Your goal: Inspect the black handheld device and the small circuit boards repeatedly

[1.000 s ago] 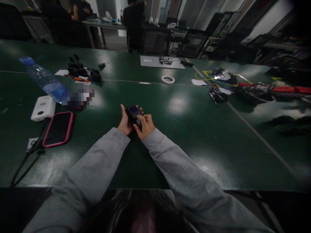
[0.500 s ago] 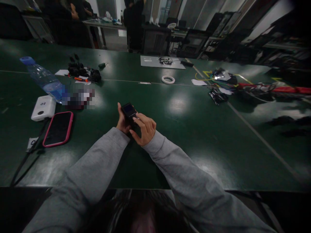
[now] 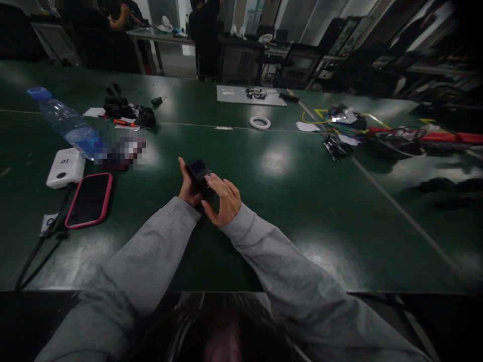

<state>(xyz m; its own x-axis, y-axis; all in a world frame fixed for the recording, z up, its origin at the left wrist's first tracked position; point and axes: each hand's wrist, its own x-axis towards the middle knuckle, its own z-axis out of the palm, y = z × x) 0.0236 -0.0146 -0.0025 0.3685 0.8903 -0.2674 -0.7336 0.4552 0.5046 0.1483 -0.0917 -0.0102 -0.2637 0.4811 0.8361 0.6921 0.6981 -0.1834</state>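
1. Head view, left hand [image 3: 188, 186]: closed round a black handheld device [image 3: 199, 172], thumb up along its left side; the fingers underneath are mostly hidden.
2. Head view, right hand [image 3: 225, 200]: loosely open, fingers slightly bent, thumb apart, grasping nothing. Fingertips at the device's lower, button end; pressing or only hovering, can't tell.
3. Head view, device position: in front of the person, tilted, above the green table [image 3: 320, 216], dark screen at the far end. Whether the left hand rests on the tabletop, can't tell.
4. Head view, left side: pink-edged phone [image 3: 89, 200] lying flat, white box [image 3: 65, 168] just beyond it, black cable [image 3: 32, 255] running to the near edge, clear bottle [image 3: 66, 120] with blue cap, pixelated item beside it.
5. Head view, farther back: black parts cluster [image 3: 128, 110], green-handled screwdriver [image 3: 156, 101], grey board [image 3: 231, 95], white ring [image 3: 260, 127]. Wires [image 3: 343, 118] right.
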